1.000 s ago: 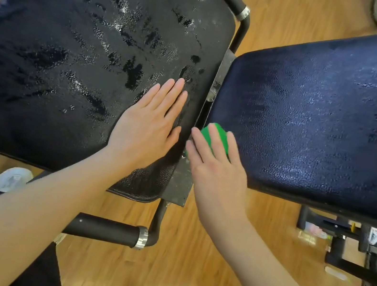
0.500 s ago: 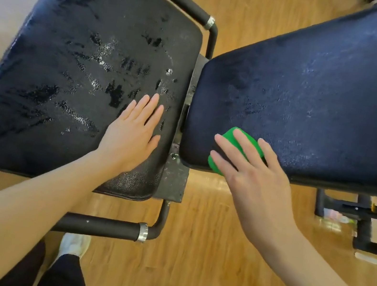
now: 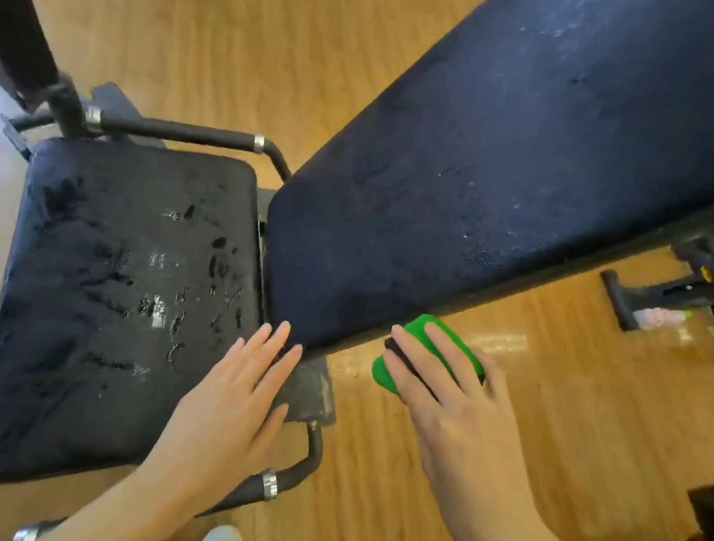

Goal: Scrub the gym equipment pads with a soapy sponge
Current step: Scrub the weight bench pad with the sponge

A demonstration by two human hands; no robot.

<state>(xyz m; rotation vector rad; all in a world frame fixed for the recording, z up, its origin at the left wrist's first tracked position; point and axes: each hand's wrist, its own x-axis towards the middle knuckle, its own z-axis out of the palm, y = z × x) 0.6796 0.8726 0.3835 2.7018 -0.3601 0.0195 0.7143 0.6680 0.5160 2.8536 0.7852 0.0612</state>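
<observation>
Beside the seat pad [image 3: 118,314], the back pad [image 3: 526,190] slopes up and away to the right, its low end almost meeting the seat pad's right edge. The seat pad is streaked with wet patches; the back pad shows only fine droplets, so it is probably the one in hand. The left hand [image 3: 225,409] lies flat on the seat pad's near right corner, fingers straight and together, tips reaching the back pad's low end. It holds nothing and seems to be there to brace the body. Right of the seat pad, the right hand [image 3: 454,411] clamps the green sponge [image 3: 425,358], fingers spread over its top, pressing it against the near side edge of the back pad, just under the top face. That grip looks suited to wiping along the side edge. A handle [image 3: 290,478] curves out below the left hand, over the wood floor [image 3: 374,512].
</observation>
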